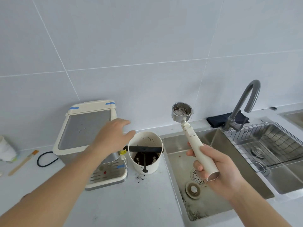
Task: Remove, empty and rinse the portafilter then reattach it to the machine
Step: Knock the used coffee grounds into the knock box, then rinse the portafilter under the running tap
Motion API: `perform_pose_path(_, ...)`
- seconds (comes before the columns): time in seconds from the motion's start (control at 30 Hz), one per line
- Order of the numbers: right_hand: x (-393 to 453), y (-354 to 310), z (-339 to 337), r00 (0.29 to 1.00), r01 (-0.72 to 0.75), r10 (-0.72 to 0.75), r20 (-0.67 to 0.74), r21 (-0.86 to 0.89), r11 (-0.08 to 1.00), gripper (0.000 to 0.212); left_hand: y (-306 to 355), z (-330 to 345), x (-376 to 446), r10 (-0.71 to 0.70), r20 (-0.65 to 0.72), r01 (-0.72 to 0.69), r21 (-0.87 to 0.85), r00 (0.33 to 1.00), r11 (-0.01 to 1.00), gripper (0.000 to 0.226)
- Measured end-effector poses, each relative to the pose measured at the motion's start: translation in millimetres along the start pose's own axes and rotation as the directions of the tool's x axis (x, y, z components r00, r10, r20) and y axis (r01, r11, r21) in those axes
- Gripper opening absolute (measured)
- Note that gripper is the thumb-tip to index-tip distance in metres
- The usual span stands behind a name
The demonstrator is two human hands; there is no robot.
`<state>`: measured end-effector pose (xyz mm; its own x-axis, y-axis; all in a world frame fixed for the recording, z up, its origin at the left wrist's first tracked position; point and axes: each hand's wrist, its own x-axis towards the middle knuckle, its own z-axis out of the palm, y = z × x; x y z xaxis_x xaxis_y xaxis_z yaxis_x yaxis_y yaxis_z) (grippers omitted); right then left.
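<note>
My right hand grips the cream handle of the portafilter and holds it up over the left sink basin. Its metal basket faces me, with a few dark coffee specks left inside. My left hand hovers open, fingers spread, over the right side of the cream espresso machine, close to the rim of the knock box. The cream knock box has a black bar across its top and dark coffee grounds at the bottom. A grey faucet arches behind the sinks.
Coffee grounds are scattered on the counter in front of the knock box. A wire rack lies across the right basin. A dark cloth sits behind the faucet. A brush and a black cable lie left of the machine.
</note>
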<state>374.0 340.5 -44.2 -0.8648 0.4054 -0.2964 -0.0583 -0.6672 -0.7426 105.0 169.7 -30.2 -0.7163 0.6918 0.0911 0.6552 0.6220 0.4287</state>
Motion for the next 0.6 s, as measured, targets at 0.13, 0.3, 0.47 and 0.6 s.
perform_pose_path(0.13,-4.8,-18.3,-25.0,1.0,0.001,-0.001,0.019,0.008,1.0,0.028,62.1,25.4,-13.4,0.009,-0.001,-0.009,-0.286,1.0,0.958,0.04)
perform_pose_path(0.3,-7.8,-37.5,-61.3,0.998,0.007,-0.006,0.055,-0.024,1.0,0.04,137.0,68.6,-25.1,-0.046,0.086,0.089,-0.602,0.995,0.793,0.025)
perform_pose_path(0.47,-10.2,-50.7,-98.4,0.999,0.035,-0.033,0.03,-0.083,0.996,0.034,197.0,112.1,-25.7,-0.077,0.196,0.204,-0.78,0.977,0.592,0.022)
perform_pose_path(0.6,-12.8,-56.6,-126.4,0.998,0.056,-0.057,-0.003,-0.114,0.992,0.019,233.0,139.4,-24.4,-0.108,0.263,0.281,-0.813,0.959,0.511,0.016)
